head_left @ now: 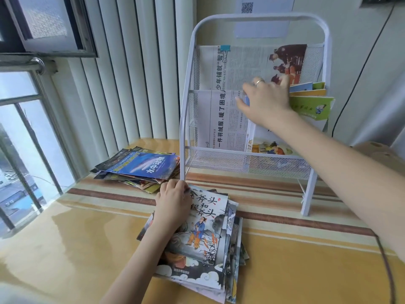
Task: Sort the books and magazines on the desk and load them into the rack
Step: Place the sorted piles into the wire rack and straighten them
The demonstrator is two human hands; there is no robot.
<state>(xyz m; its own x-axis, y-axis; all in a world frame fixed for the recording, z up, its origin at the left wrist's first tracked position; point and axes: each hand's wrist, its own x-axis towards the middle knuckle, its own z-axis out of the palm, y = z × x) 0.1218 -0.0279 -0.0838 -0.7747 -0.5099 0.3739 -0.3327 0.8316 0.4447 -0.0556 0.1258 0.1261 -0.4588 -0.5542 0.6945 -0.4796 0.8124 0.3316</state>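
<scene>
A white mesh rack (258, 18) stands at the back of the desk. Newspapers (241, 62) fill its upper and middle tiers. My right hand (266, 102) reaches into the middle tier and holds a fanned bunch of thin green and blue booklets (311, 104) against the rack's right side. My left hand (174, 201) grips the top left corner of the uppermost picture book (203, 229) on a stack lying in front of the rack. A second pile, topped by a blue magazine (149, 164), lies to the rack's left.
The yellow desk (76, 249) has brown stripes across it. Vertical blinds (122, 73) and an open window (32, 106) are at the left. A dark cable (388, 270) runs along the desk's right side. A paper with a QR code (263, 16) hangs on the wall behind the rack.
</scene>
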